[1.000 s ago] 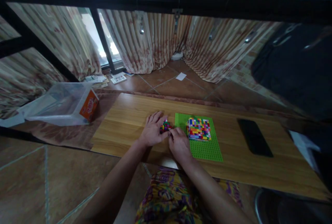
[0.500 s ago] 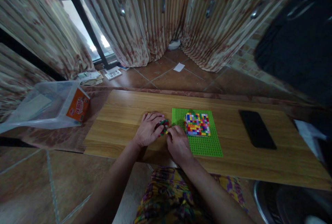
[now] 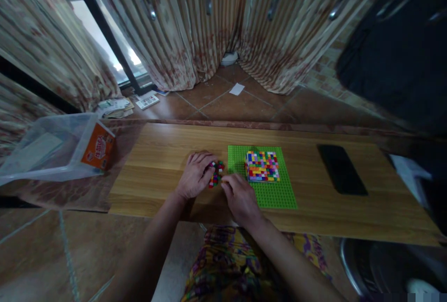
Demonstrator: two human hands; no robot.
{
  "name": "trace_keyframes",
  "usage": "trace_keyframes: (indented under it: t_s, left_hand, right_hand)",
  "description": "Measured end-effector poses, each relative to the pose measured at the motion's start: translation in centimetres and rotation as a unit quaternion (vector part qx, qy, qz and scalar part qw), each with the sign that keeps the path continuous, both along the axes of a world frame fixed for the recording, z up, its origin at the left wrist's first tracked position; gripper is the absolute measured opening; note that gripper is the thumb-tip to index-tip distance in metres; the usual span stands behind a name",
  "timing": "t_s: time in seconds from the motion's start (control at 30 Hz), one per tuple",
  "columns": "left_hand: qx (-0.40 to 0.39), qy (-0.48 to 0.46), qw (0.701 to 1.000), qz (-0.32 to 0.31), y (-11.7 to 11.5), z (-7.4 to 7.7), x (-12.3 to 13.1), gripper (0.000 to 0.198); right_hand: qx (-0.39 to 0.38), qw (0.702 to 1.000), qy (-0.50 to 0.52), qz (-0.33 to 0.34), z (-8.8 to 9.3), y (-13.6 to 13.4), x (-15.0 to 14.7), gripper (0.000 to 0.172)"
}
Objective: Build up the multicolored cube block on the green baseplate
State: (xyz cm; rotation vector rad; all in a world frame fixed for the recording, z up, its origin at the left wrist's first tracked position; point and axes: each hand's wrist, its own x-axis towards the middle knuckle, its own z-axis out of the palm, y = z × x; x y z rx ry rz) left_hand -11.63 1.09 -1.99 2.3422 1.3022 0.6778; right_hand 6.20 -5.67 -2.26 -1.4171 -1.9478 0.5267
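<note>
My left hand (image 3: 194, 178) rests on the wooden table, cupped against the left side of a small heap of loose toy bricks (image 3: 215, 180). Its thumb is apart from the fingers, and part of the heap is hidden under them. My right hand (image 3: 241, 195) is closed in a pinch just right of the heap, with a tiny yellowish toy brick (image 3: 224, 182) at the fingertips. Beyond it lies a green baseplate (image 3: 275, 198) that bears a multicoloured brick block (image 3: 262, 167), rectangular and several layers high.
A black phone-like slab (image 3: 341, 169) lies on the right of the wooden table (image 3: 164, 143). On the left stands a clear plastic bin (image 3: 75, 146) with an orange label. Striped curtains (image 3: 206, 31) hang behind, and a round metal-rimmed vessel (image 3: 352, 264) is low at the right.
My left hand has drawn slightly back from the heap, so more bricks show. The right hand stays pinched near the heap. The whole view has shifted a little.
</note>
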Motion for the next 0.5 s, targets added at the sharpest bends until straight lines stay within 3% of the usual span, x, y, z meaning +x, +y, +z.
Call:
trace_keyframes:
  t_s: [0.17,0.27,0.4,0.5]
  left_hand:
    - [0.002,0.02,1.0,0.002,0.1,0.1,0.0,0.041]
    - [0.001,0.018,1.0,0.004,0.3,0.1,0.1,0.042]
    - [0.01,0.013,1.0,0.005,0.4,0.0,0.0,0.042]
    - [0.013,0.015,1.0,0.007,0.5,-0.2,-0.1,0.041]
  right_hand:
    - [0.013,0.996,0.091,-0.02,1.5,-2.6,2.4,0.024]
    - [0.016,0.992,0.106,-0.068,2.6,-3.4,4.8,0.025]
    - [0.025,0.98,0.11,-0.163,3.8,-2.4,8.0,0.024]
    - [0.0,0.977,0.092,-0.192,4.1,-0.9,9.2,0.023]
